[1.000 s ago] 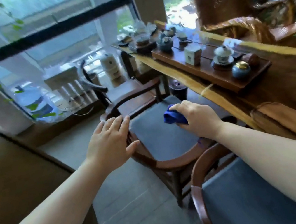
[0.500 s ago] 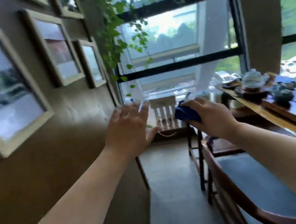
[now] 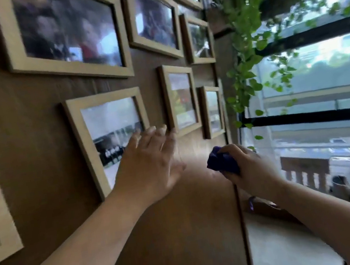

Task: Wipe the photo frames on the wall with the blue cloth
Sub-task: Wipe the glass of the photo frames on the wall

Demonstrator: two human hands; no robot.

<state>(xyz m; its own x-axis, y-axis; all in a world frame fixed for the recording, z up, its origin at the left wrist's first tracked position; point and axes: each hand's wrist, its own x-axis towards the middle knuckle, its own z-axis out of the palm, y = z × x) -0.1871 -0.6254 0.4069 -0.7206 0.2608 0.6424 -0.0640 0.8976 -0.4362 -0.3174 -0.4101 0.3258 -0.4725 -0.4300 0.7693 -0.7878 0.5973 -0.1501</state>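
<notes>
My right hand (image 3: 249, 166) is closed around the bunched blue cloth (image 3: 220, 159), at the middle right of the picture, just off the brown wall (image 3: 32, 136) and below the frames; no frame is wiped yet, I judge. My left hand (image 3: 150, 168) is spread flat, empty, its fingertips (image 3: 150, 130) over the lower right corner of the wide frame (image 3: 78, 134) at centre; I cannot tell whether they touch it. The frames look lightly hung, so a hard push with the cloth could tilt one or knock it loose, and pressing on the glass could smear it. The frames crowd together toward the upper right, leaving narrow strips of wall between them. The trailing vine (image 3: 249, 70) hangs beside the last small frames (image 3: 210, 110) and could snag my sleeveless arm. Below the frames the wall is bare, giving room to swing.
</notes>
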